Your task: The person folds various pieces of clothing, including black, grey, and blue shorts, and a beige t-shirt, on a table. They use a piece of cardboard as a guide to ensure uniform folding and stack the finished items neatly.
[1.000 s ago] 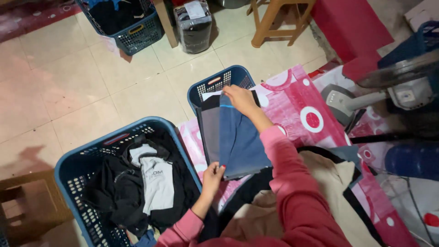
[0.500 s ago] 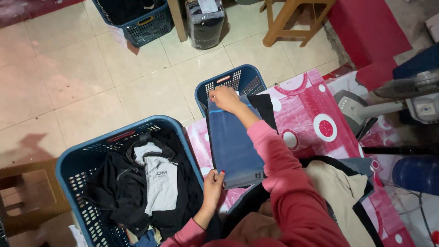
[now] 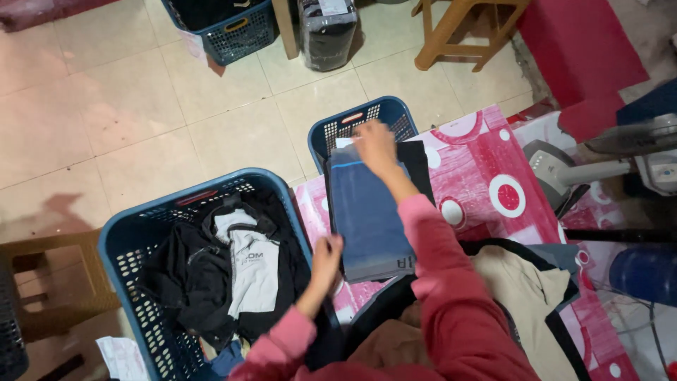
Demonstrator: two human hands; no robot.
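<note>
Both hands on a folded blue garment laid over the pink patterned tabletop

Our right hand lies flat on its far end, our left hand pinches the near corner; its long axis runs between both grips

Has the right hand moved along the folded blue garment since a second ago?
Yes. The right hand has slid away from the person to the far end of the folded blue garment, next to the small blue basket.

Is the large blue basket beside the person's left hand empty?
No, the large blue basket holds a heap of black and white clothes, lying just beside the left hand.
</note>
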